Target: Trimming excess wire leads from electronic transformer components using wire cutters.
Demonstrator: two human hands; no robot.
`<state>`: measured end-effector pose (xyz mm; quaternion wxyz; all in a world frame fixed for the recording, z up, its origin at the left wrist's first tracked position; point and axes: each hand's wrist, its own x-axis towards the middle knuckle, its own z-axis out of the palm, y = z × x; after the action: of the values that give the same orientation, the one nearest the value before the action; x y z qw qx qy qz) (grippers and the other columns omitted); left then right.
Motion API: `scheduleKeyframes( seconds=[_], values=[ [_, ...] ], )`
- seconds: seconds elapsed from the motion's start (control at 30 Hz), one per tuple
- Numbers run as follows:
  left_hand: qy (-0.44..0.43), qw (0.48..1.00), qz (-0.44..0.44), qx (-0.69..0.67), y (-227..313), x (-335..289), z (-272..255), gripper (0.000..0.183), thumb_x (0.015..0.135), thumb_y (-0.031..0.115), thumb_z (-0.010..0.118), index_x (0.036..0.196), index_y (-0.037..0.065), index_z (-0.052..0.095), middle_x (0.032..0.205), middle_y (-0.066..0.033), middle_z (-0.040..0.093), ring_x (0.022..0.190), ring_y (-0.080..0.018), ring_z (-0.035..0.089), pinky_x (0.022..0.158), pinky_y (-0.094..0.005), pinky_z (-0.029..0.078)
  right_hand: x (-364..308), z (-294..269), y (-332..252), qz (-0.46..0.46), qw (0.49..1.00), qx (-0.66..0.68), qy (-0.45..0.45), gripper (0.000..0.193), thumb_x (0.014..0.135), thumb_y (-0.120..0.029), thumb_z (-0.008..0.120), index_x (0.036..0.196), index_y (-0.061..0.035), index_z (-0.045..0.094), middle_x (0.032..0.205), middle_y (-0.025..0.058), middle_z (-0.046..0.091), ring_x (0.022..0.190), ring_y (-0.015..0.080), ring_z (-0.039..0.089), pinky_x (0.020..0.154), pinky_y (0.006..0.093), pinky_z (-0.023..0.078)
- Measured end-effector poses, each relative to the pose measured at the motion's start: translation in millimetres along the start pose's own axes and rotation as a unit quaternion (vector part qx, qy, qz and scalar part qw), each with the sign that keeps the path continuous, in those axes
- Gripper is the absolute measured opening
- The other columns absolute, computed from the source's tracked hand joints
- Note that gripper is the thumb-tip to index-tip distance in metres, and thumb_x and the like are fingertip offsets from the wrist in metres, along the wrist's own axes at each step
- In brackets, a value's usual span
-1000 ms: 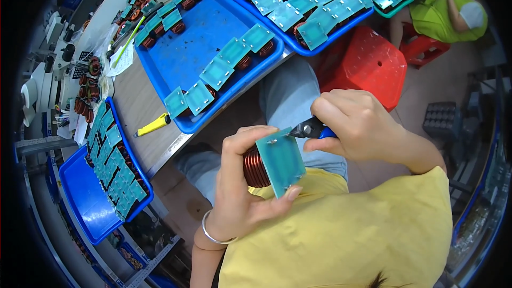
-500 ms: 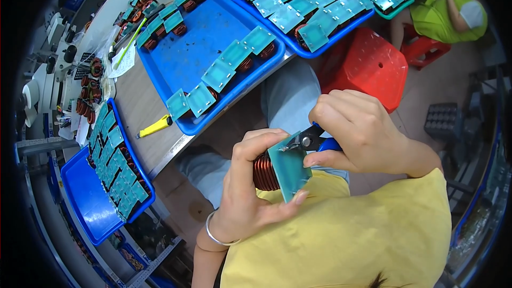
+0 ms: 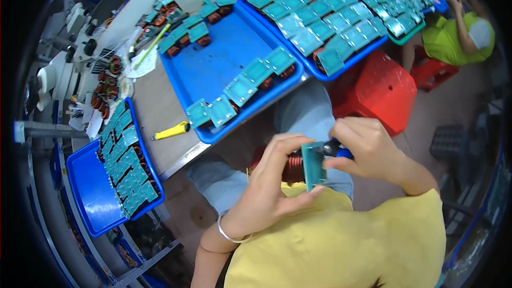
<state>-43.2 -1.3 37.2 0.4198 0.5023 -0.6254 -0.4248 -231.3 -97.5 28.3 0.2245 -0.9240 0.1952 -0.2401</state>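
My left hand (image 3: 269, 181) is closed around a copper-wound coil (image 3: 293, 169) that has a square green circuit board (image 3: 313, 168) on its end. The board stands upright, turned nearly edge-on, with my left thumb at its lower edge. My right hand (image 3: 365, 146) grips a pair of wire cutters (image 3: 344, 153) with blue handles. Their dark jaws meet the upper part of the board's right face; whether they are closed on a pin cannot be made out. Both hands are above my lap, off the bench's near edge.
On the bench, a blue tray (image 3: 213, 66) carries several board-topped coils along its sides. A fuller blue tray (image 3: 296, 42) stands to its right, and another (image 3: 158, 178) at left. A yellow utility knife (image 3: 172, 130) lies near the edge. A red stool (image 3: 386, 93) and a co-worker (image 3: 458, 42) are at right.
The whole view has shifted, so the bench and trays appear farther right and mostly lower. The board has turned more edge-on. Both hands keep their holds, with the cutters still at the board.
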Motion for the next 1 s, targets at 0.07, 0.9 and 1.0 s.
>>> scheduleKeyframes(
  seconds=[0.07,0.9,1.0],
  values=[
    [0.001,0.999,0.014,-0.035,-4.8,6.8,-8.2,0.058,0.071,0.005,0.069,0.121,0.0,0.04,0.111,-0.0112,0.044,0.099,-0.0172,0.05,0.082,-0.0282,0.043,4.1,-11.7,3.4,0.009,0.994,0.108,-0.036,0.044,0.071,-0.039,0.071,0.08,-0.0032,0.046,0.085,0.0143,0.056,0.072,0.0284,0.056,0.06,0.0349,0.044],
    [0.306,0.828,-0.134,0.45,-149.4,176.2,-175.2,0.067,0.066,0.031,0.075,0.106,-0.004,0.035,0.086,-0.0259,0.058,0.078,-0.0387,0.061,0.065,-0.0415,0.05,196.5,9.1,107.3,0.042,0.973,0.016,-0.228,0.045,0.066,-0.014,0.072,0.105,-0.0025,0.052,0.098,0.0149,0.059,0.093,0.0306,0.057,0.078,0.0372,0.045],
    [0.346,0.853,-0.092,0.379,-135.3,151.9,-185.1,0.06,0.066,0.023,0.075,0.106,-0.001,0.038,0.085,-0.022,0.059,0.076,-0.0338,0.061,0.067,-0.0383,0.05,190.2,-61.5,81.3,0.019,0.997,0.081,0.006,0.039,0.065,-0.007,0.067,0.102,-0.0012,0.057,0.099,0.0105,0.059,0.09,0.0217,0.058,0.081,0.0319,0.045]
  ],
)
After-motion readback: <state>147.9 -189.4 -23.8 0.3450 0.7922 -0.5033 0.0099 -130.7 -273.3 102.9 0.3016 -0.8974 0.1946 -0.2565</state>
